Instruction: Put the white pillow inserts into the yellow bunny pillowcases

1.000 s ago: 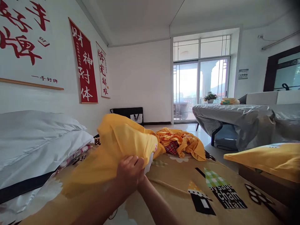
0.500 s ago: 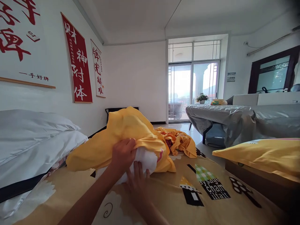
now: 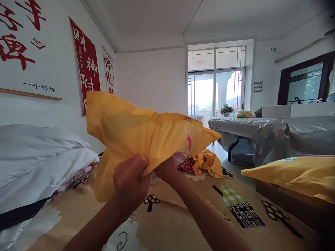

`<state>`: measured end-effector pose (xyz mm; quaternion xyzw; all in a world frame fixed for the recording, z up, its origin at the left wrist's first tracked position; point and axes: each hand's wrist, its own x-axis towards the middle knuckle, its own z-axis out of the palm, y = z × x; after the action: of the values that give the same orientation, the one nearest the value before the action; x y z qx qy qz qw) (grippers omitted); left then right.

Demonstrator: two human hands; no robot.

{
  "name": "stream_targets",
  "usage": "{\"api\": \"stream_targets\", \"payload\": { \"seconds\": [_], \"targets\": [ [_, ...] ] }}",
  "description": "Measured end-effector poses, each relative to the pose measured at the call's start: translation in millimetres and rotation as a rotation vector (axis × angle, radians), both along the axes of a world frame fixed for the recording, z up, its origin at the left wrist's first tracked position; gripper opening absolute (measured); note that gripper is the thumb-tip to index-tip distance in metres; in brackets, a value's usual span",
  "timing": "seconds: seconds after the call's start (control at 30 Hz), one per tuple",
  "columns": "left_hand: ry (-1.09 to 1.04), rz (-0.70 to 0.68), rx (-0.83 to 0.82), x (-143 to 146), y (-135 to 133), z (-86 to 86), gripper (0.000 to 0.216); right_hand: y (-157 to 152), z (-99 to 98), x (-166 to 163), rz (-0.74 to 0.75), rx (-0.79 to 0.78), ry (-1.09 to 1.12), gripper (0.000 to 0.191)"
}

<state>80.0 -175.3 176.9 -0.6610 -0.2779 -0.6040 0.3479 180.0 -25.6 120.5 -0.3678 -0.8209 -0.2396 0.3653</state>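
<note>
A yellow pillowcase (image 3: 131, 129) with a pink printed mark is held up over the bed, its far left corner raised. My left hand (image 3: 131, 177) is closed on the pillowcase's near edge, thumb on top. My right hand (image 3: 167, 170) reaches in under that edge, and its fingers are hidden by the cloth. Whatever it may hold inside cannot be seen. Only a little pale material shows beneath the cloth near my right wrist. Below lies the patterned beige bedspread (image 3: 172, 223).
White pillows (image 3: 44, 150) are stacked at left. Crumpled yellow cloth (image 3: 209, 164) lies on the bed's far side. At right, a yellow-covered pillow (image 3: 293, 176) rests on a brown box (image 3: 282, 198). Behind it stands a table under plastic sheeting (image 3: 251, 129).
The pillowcase has been lifted off the bed and its left end raised. My right hand has moved from the white pillow at the opening to inside the case. White filling is now mostly hidden.
</note>
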Motion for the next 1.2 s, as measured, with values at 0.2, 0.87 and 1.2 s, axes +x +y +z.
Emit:
{"api": "stream_targets", "payload": {
  "seconds": [0.2,0.87,1.2],
  "targets": [
    [-0.045,0.052,-0.246,-24.1,53.8,-62.7,0.033,7.0,-54.3,18.6,0.051,-0.135,-0.147,0.051],
    [0.21,0.572,-0.263,-116.2,65.9,-210.3,0.013,70.3,-149.7,109.3,-0.614,-0.635,0.355,0.037],
    [-0.071,0.718,-0.921,-147.5,90.8,-120.6,0.011,72.8,-64.9,114.2,-0.672,-0.727,0.253,0.029]
  ]
}}
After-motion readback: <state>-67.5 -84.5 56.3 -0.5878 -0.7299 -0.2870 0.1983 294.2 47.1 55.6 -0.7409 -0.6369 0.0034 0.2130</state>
